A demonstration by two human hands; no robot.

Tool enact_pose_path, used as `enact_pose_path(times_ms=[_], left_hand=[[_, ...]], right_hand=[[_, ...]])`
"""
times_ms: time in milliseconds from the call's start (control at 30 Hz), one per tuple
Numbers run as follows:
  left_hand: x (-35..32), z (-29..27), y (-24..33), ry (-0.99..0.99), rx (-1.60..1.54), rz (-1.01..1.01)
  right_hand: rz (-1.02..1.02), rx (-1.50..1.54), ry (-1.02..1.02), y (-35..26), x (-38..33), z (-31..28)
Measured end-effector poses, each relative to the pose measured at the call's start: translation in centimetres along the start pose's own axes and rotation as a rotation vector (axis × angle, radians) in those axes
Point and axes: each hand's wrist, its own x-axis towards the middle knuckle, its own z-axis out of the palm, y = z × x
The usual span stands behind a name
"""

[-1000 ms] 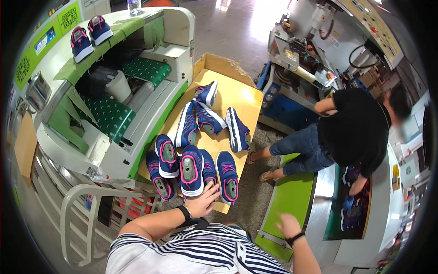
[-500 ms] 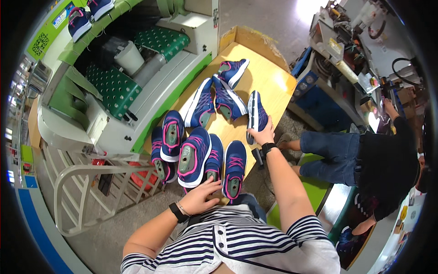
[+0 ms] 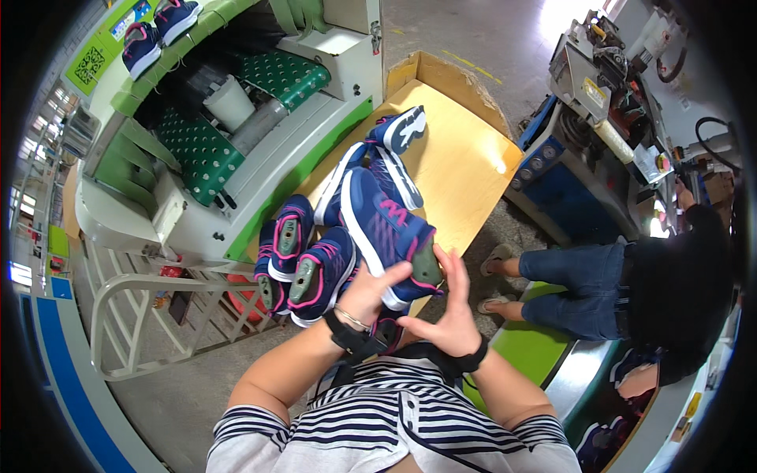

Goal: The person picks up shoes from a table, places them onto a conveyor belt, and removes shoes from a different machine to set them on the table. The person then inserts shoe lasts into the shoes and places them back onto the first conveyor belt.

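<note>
A navy sneaker (image 3: 377,217) with pink laces and a white sole is held up in front of me, its toe pointing away. Its heel opening shows a grey-green shoe last (image 3: 426,270). My left hand (image 3: 369,293) grips the sneaker near the heel, thumb over its side and the other fingers mostly hidden. Beside the heel is my right hand (image 3: 451,315), open, thumb and fingers spread; whether its fingertips touch the shoe I cannot tell. Several matching sneakers stand at the left, including a nearer one (image 3: 325,272). Behind the held shoe, a tipped sneaker (image 3: 404,130) shows its sole.
The sneakers rest on a wooden-topped table (image 3: 465,169) with a cardboard edge (image 3: 453,79) at its far end. A machine with a green studded conveyor (image 3: 288,79) stands left, above a metal rail (image 3: 126,303). A co-worker (image 3: 654,276) stands at the right.
My right hand has left the table's right side, where it held a sneaker, and come in close. A sneaker is now raised in my left hand. The far sneaker has tipped over.
</note>
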Motion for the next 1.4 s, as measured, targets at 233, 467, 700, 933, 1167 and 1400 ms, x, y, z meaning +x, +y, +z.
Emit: enact_pose_path(times_ms=[233,467,700,933,1167,1400], left_hand=[[0.2,-6.6,11.4,-0.280,-0.272,-0.021],[3.5,-15.1,22.5,-0.136,-0.483,0.362],[4.5,-22.1,21.0,0.325,-0.783,0.522],[1.9,-22.3,17.9,0.103,-0.875,0.325],[-8.5,-19.6,12.3,0.205,-0.486,0.286],[-15.4,-16.0,7.8,0.503,-0.251,0.269]], right_hand=[[0.480,-0.081,-0.421,7.6,-5.3,5.1],[0.491,-0.139,0.006,8.3,-9.2,10.2],[0.694,0.237,0.357,7.5,-10.5,6.5],[0.291,0.185,0.202,-0.7,4.7,1.3],[-0.307,-0.176,0.071,-6.5,34.4,11.9],[-0.109,-0.510,0.080,1.8,44.0,19.3]])
